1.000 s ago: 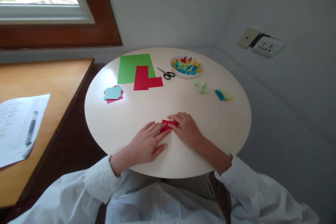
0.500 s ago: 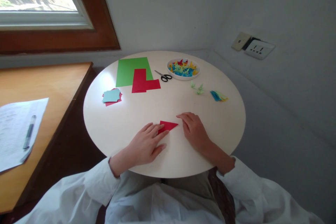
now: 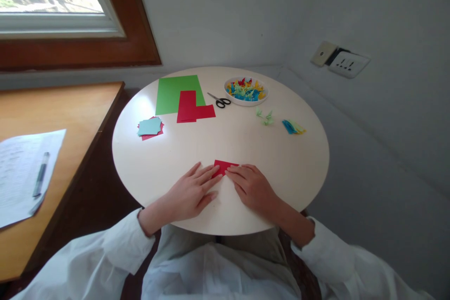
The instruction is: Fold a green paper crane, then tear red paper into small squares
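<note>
A small red paper folded into a triangle lies flat near the front of the round white table. My left hand rests on its left part, fingers stretched out and the thumb apart on the tabletop. From the right, my right hand lays its extended fingertips on the paper's right part, covering much of that corner. Neither hand grips the paper; both press on it from above.
At the back are a green sheet, red paper pieces, black-handled scissors and a white dish of folded paper pieces. Paper squares lie left; small green folded shapes and a coloured paper bundle lie right.
My right hand has moved left from beside the triangle onto its right part. My left hand stays on the paper, shifted very slightly left.
</note>
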Tool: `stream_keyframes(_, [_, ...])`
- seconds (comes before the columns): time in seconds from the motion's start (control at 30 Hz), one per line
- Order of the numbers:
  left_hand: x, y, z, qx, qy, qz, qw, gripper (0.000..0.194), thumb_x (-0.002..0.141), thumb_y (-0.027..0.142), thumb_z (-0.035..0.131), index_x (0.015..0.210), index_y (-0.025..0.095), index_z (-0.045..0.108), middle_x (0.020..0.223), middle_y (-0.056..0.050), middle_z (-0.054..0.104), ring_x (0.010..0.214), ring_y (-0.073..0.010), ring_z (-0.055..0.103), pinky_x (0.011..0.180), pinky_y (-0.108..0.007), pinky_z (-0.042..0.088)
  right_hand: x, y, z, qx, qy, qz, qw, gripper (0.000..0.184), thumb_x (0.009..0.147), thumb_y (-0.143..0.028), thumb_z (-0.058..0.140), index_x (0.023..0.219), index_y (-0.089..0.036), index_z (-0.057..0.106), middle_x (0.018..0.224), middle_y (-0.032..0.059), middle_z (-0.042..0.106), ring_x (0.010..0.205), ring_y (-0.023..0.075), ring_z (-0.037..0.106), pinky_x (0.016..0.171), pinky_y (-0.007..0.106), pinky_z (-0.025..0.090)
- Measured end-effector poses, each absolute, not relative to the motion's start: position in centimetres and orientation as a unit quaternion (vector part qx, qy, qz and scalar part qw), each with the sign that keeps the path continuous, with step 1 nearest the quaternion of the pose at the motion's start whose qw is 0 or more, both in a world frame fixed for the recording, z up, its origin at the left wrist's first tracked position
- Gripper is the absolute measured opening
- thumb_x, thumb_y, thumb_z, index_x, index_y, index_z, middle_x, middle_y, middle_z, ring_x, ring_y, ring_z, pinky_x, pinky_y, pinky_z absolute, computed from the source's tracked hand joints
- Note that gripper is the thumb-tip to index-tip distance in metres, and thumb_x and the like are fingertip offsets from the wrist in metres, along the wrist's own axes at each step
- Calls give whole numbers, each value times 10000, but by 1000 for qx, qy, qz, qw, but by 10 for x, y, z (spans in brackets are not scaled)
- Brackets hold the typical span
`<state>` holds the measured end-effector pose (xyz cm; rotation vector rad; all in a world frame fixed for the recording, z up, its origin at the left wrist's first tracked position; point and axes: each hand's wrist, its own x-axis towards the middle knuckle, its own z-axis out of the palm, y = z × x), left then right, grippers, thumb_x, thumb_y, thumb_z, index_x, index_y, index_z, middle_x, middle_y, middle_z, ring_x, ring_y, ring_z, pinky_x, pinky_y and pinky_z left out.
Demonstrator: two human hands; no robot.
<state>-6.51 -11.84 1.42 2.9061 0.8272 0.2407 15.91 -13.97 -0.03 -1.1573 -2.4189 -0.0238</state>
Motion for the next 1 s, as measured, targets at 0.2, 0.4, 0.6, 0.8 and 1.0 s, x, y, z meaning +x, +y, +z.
stream_keyframes(0.2, [-85,-119,16,964,252,64,61,455,948,318,335,1395,236,335,1450,-62,378,1356,-213,304,1134,-476,174,159,-141,3,-433,-876,12,212,323,855,-88,446,1119,-174,610,1105,85,665,1023,199,579,911,398,417])
stream_keyframes(0.4, [-88,-125,15,960,269,60,52,453,943,316,352,1385,219,353,1438,-85,395,1351,-221,313,1129,-489,198,157,-144,14,-437,-882,26,173,265,895,-285,474,1115,-243,614,1079,87,656,1026,218,562,937,450,351])
stream_keyframes(0.6, [-84,-127,14,955,282,78,55,409,934,296,371,1329,210,434,1421,-101,418,1325,-237,361,1120,-495,229,157,-144,9,-460,-868,9,188,261,921,-232,412,1064,-211,629,1100,95,647,1061,213,546,934,428,339])
stream_keyframes(0.8, [-82,-129,10,951,290,96,56,390,933,279,368,1300,188,465,1416,-108,425,1323,-244,363,1107,-492,268,163,-135,2,-515,-825,-6,232,250,917,-217,405,1011,-173,633,1064,105,674,996,218,590,905,411,356])
stream_keyframes(1.0, [-83,-129,7,951,286,101,59,425,931,315,382,1333,189,436,1419,-122,416,1335,-256,339,1109,-509,256,150,-116,13,-535,-804,116,233,447,814,-271,592,1243,-187,501,1159,122,645,1055,240,588,899,432,357])
